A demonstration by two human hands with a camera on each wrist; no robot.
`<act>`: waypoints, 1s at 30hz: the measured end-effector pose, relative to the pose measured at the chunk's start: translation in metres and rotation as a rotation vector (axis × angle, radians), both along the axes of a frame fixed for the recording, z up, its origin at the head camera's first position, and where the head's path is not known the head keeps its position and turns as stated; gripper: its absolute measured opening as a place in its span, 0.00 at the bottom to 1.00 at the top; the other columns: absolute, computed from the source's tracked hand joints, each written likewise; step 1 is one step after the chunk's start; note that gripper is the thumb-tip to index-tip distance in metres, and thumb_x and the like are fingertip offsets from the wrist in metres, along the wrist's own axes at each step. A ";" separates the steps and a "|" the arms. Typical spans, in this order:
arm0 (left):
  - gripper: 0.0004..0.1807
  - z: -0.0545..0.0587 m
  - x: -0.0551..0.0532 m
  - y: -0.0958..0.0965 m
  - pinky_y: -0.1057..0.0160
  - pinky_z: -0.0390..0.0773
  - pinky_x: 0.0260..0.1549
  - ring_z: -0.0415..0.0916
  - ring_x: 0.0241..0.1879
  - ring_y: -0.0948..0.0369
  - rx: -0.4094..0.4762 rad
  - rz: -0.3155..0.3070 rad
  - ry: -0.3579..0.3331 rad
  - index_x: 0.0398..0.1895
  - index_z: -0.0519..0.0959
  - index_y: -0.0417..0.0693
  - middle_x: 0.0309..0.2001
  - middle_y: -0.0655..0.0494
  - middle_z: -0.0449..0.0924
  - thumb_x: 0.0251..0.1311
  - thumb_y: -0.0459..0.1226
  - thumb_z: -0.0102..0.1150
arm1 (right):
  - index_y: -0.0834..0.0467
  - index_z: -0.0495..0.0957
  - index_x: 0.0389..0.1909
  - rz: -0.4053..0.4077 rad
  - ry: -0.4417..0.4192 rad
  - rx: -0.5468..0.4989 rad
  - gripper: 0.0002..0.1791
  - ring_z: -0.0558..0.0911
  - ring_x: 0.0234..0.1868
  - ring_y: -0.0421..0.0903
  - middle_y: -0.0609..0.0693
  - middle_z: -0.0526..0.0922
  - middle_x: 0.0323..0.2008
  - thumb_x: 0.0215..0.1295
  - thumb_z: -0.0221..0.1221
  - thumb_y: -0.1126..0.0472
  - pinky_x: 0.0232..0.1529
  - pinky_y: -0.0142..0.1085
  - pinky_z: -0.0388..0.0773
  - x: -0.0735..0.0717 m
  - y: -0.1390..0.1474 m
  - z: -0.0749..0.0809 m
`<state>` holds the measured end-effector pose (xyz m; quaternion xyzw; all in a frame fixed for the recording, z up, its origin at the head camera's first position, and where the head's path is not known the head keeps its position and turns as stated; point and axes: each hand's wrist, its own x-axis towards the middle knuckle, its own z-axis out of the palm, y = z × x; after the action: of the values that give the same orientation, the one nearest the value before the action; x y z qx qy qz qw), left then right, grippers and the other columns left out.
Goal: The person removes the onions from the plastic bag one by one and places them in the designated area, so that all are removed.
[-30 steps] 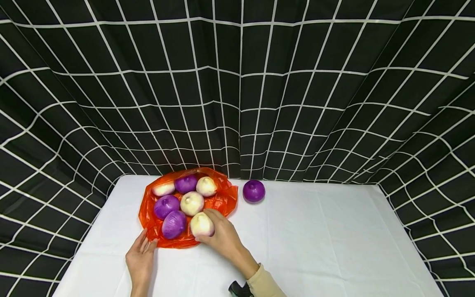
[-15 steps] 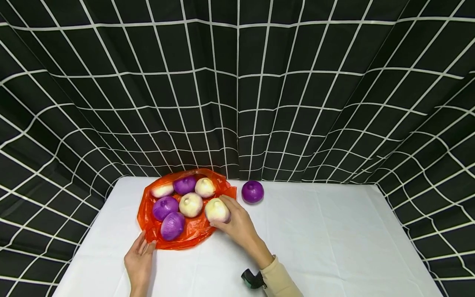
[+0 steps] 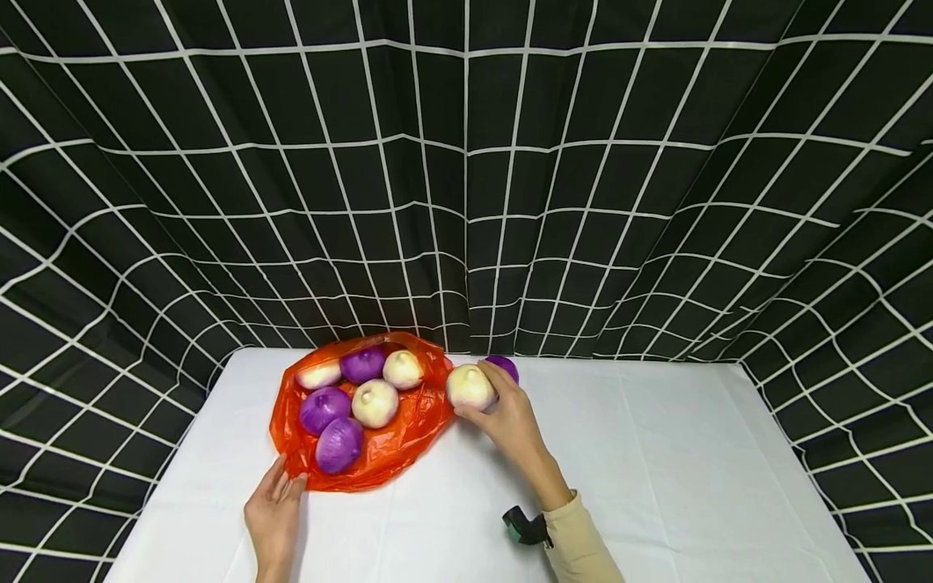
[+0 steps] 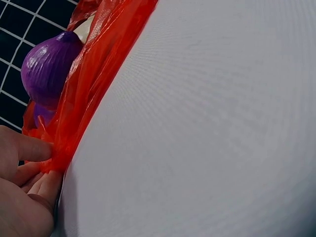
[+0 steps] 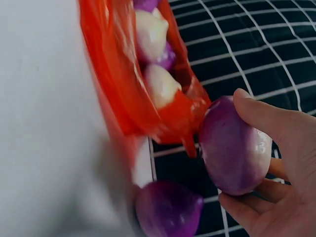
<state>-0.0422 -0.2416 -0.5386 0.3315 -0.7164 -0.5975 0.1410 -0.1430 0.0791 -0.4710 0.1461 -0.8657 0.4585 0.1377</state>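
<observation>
1. Cream-white on its upper side, the round, glossy onion (image 3: 469, 388) is, in the head view, at the right edge of the thin orange-red plastic bag (image 3: 394, 465); whether the two touch, I cannot tell. The right hand (image 3: 510, 417) grips it and partly hides a deep-purple round onion (image 3: 509, 368) behind. The left hand (image 3: 273, 514) pinches the bag at its near left corner. Other onions, purple and cream-white (image 3: 375, 402), lie inside the bag.

2. From the left wrist view, the thumb (image 4: 32, 148) and the fingers close on wrinkled plastic. I judge this bag as very light, limp and easy to tear; a gathered fold should be safer to hold than one stretched layer of the rim.

3. From the right wrist view, the gripped onion shows a shiny purple side, with the thumb on one side and the fingers on the other. It is probably firm, of modest weight, and somewhat slippery. Its widest part gives the best hold, with fingers spread; the small pointed tip would offer too little surface.
</observation>
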 end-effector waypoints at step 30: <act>0.31 0.001 0.002 0.000 0.87 0.74 0.38 0.64 0.64 0.39 0.023 -0.009 0.013 0.69 0.65 0.33 0.65 0.30 0.65 0.62 0.25 0.57 | 0.72 0.69 0.63 -0.282 0.021 -0.049 0.42 0.70 0.65 0.63 0.68 0.72 0.62 0.46 0.76 0.66 0.69 0.52 0.65 -0.026 0.082 -0.038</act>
<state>-0.0403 -0.2412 -0.5381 0.3261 -0.7101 -0.6083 0.1392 -0.1687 0.1612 -0.5089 0.0242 -0.8647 0.4540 0.2133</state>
